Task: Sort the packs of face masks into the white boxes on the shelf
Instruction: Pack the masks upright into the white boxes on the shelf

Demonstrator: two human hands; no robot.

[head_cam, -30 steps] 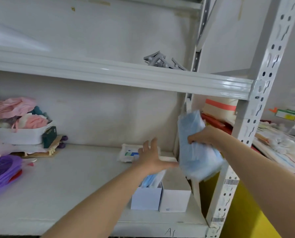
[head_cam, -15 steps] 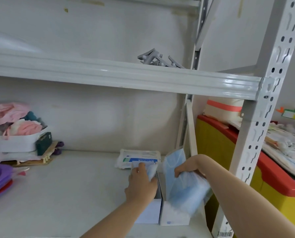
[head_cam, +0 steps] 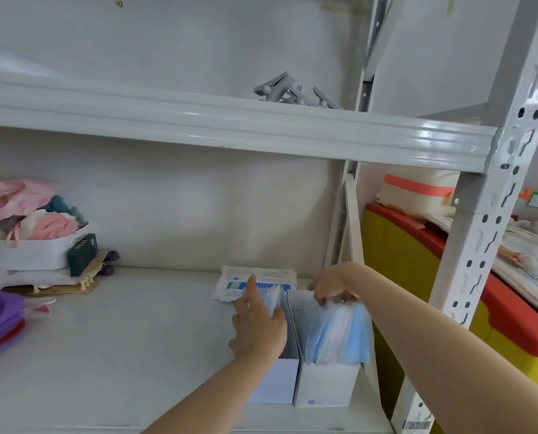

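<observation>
Two white boxes stand side by side, touching, on the shelf [head_cam: 120, 339]. Just above the right white box [head_cam: 324, 386], the right grip [head_cam: 330, 288] pinches the top edge of a blue mask pack [head_cam: 339, 333], which stands upright inside that box with its upper part sticking out. Just left of that box, the left grip [head_cam: 258, 324] lies over the left white box [head_cam: 274, 383], index finger straight against the blue masks [head_cam: 274, 300] there. I cannot tell whether it grasps them. Just behind lies a flat white packet [head_cam: 261, 277].
</observation>
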